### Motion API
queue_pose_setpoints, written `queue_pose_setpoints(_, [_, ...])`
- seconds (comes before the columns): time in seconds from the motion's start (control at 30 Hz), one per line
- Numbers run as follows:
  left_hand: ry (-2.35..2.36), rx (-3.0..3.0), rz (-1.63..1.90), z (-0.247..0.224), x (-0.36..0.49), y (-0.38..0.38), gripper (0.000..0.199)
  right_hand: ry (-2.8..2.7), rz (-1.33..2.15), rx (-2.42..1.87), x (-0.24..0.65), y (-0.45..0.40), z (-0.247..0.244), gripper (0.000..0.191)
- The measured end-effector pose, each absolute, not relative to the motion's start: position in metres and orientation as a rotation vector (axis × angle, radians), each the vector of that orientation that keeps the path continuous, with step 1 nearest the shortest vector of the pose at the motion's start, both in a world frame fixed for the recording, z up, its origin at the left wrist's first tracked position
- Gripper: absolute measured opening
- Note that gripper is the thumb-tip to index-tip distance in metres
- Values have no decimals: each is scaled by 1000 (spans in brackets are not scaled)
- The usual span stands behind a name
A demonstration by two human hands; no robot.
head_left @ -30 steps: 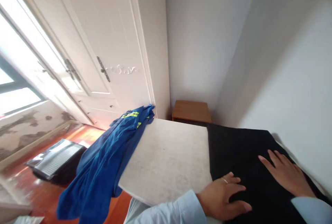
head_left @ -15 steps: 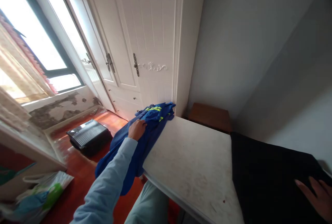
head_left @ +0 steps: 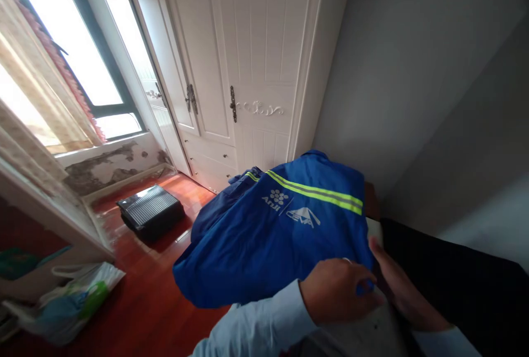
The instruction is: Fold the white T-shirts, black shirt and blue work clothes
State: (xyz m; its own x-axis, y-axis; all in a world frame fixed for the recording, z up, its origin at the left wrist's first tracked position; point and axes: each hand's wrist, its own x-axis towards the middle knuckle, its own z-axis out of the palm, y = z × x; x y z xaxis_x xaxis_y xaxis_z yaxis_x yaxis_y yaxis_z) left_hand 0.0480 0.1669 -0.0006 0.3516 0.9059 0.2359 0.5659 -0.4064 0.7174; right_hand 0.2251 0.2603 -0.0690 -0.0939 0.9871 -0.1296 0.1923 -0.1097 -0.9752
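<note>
A blue work jacket (head_left: 256, 241) with a yellow-green and grey reflective stripe and white printed logos lies spread over the table, its left part hanging past the edge above the floor. My left hand (head_left: 341, 290), a ring on one finger, is closed on the jacket's near right edge; a bit of blue cloth shows between the fingers. Close beside it, my right hand (head_left: 399, 285) is at the jacket's right edge with its visible fingers stretched out, somewhat blurred. Black cloth (head_left: 467, 269) lies to the right of both hands.
A white wardrobe (head_left: 264, 59) stands beyond the table. On the red floor to the left are a black ribbed case (head_left: 151, 208) and a plastic bag (head_left: 78, 302). The table top (head_left: 374, 228) shows in a small strip; a brown wooden piece (head_left: 371, 200) stands behind it.
My left hand has moved right, and the bunched jacket is now spread across the white table top. My right hand has come off the black cloth toward the jacket. The view has shifted slightly.
</note>
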Motion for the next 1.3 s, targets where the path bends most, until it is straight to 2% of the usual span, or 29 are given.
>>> queue_pose_setpoints(0.07, [1210,2030,798,-10,41,153,40,-1057,1611,-1361,203,255,-64,55])
queue_pose_setpoints(0.17, [1383,1953,846,-18,-1,137,40,-711,1823,-1353,202,254,-62,39])
queue_pose_setpoints(0.3, [1863,1990,820,-40,-76,135,42,-615,1747,-1371,223,259,-66,26])
queue_pose_setpoints(0.37, [2105,2021,786,-57,-110,140,43,-705,1656,-1376,231,261,-65,27])
queue_pose_setpoints(0.47, [2292,2058,667,-78,-141,149,58,-858,1566,-1391,232,264,-50,35])
queue_pose_setpoints(0.53, [2212,2124,622,-84,-142,150,68,-955,1486,-1399,227,267,-33,44])
queue_pose_setpoints(0.63, [1875,2193,754,-78,-110,140,77,-1020,1296,-1362,211,269,-2,60])
queue_pose_setpoints(0.7, [1617,2158,923,-66,-74,128,95,-1053,1143,-1268,197,263,18,66])
queue_pose_setpoints(0.77, [1434,2070,1106,-50,-37,120,116,-1145,1005,-1147,180,247,38,66])
queue_pose_setpoints(0.83, [1379,1957,1276,-34,-10,118,125,-1347,942,-1040,163,222,55,61])
queue_pose_setpoints(0.9, [1396,1807,1453,-21,3,125,113,-1646,942,-923,150,196,69,54])
queue_pose_setpoints(1.0, [1341,1630,1628,-6,-5,135,58,-2079,932,-680,144,167,77,55])
queue_pose_setpoints(1.03, [1296,1595,1647,-2,-12,135,45,-2164,921,-619,147,162,76,58])
queue_pose_setpoints(1.13, [1212,1502,1664,11,-32,125,35,-2243,995,-592,167,155,64,60])
queue_pose_setpoints(1.3, [1160,1427,1869,33,-36,100,33,-2340,1426,-899,213,147,17,49])
